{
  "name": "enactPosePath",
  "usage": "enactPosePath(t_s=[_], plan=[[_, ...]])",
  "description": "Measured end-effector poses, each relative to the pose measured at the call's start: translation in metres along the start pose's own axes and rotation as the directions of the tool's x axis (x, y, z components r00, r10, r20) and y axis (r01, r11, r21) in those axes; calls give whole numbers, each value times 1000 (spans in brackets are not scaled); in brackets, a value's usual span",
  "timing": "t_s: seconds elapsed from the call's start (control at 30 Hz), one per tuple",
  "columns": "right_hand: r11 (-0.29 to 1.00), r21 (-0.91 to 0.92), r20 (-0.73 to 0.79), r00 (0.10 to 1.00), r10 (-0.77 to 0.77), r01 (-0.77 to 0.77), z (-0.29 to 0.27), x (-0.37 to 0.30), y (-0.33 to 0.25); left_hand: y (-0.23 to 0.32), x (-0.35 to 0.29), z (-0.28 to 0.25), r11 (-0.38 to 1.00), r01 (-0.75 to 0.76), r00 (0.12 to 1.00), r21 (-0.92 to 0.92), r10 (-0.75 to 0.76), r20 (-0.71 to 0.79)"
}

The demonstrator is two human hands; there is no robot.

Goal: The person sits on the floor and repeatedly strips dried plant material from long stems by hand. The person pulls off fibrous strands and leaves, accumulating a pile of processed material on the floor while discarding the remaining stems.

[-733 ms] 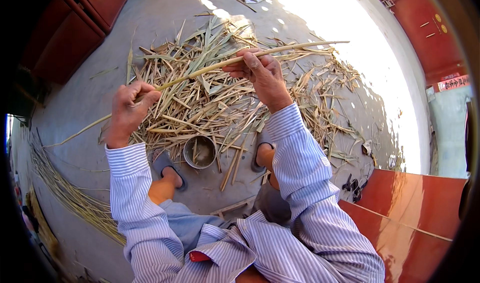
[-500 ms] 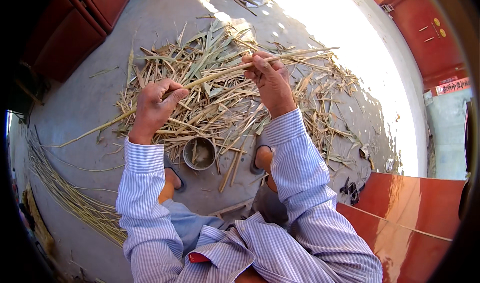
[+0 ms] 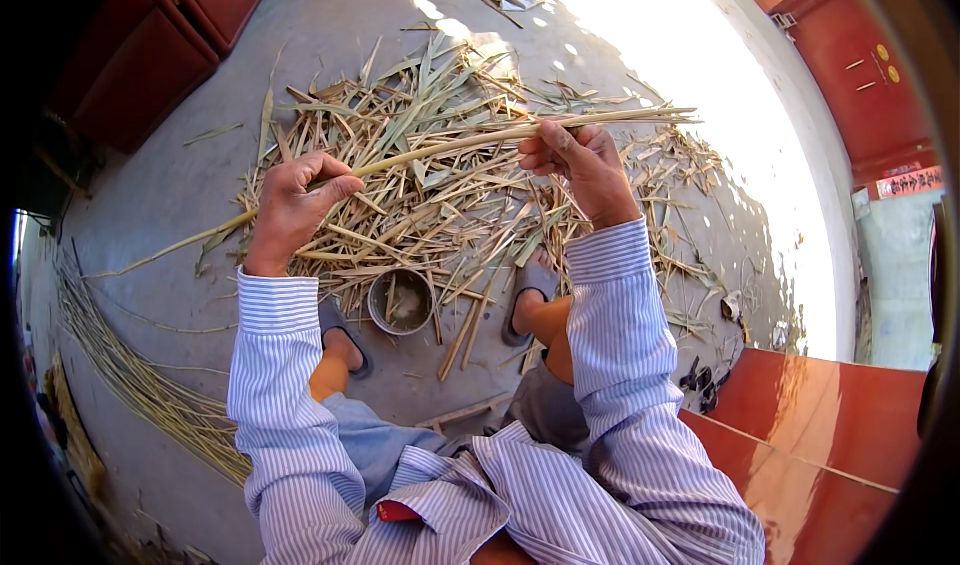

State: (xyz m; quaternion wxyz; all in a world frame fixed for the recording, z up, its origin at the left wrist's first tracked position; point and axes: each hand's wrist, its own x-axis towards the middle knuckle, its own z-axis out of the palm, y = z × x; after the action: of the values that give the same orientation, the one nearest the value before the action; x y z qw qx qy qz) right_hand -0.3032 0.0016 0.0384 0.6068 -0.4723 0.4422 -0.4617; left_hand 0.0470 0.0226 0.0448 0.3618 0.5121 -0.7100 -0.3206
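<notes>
A long pale reed stalk (image 3: 440, 149) stretches across in front of me, its thin end trailing down to the left. My left hand (image 3: 295, 210) is wrapped around it left of the middle. Farther right, the thumb and fingers of my right hand (image 3: 582, 165) pinch the stalk. Beyond that hand, the right end fans into a few narrow tips or strands. Under both hands spreads a loose pile of dry husks, leaves and cut stalk pieces (image 3: 420, 210) on the grey floor.
Between my feet stands a round grey bowl (image 3: 374, 310) with a short stick in it. A bundle of thin stalks (image 3: 150, 390) lies at the left. Red cabinets (image 3: 150, 65) rise at the far left; a glossy red panel (image 3: 800, 405) is at the lower right.
My right hand has moved right and slightly down along the stalk. More separate tips show at the stalk's right end. My left hand has shifted slightly left, still gripping it.
</notes>
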Motion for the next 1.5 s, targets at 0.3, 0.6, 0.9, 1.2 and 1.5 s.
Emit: enactPosePath(t_s=[0.3, 0.6, 0.9, 1.2, 1.5], plan=[[974, -215, -487, 872, -43, -72, -45, -4, 14, -8, 13, 4, 1000, -22, 993, 23, 24, -114], [949, 299, -234, 972, -33, 104, -19, 11, 15, 2, 2, 9, 995, 74, 986, 74, -84, 147], [952, 304, -301, 947, 112, -16, 23, 11, 24, 16, 18, 74, 625, -433, 763, 650, 638, -106], [951, 308, -394, 910, 126, 1, 4, 23, 36, 60, 20, 46, 858, -351, 745, 374, 498, -444], [967, 247, -360, 932, 28, 67, 11, 20, 27, 6, 14, 46, 940, -110, 989, 323, 71, 132]])
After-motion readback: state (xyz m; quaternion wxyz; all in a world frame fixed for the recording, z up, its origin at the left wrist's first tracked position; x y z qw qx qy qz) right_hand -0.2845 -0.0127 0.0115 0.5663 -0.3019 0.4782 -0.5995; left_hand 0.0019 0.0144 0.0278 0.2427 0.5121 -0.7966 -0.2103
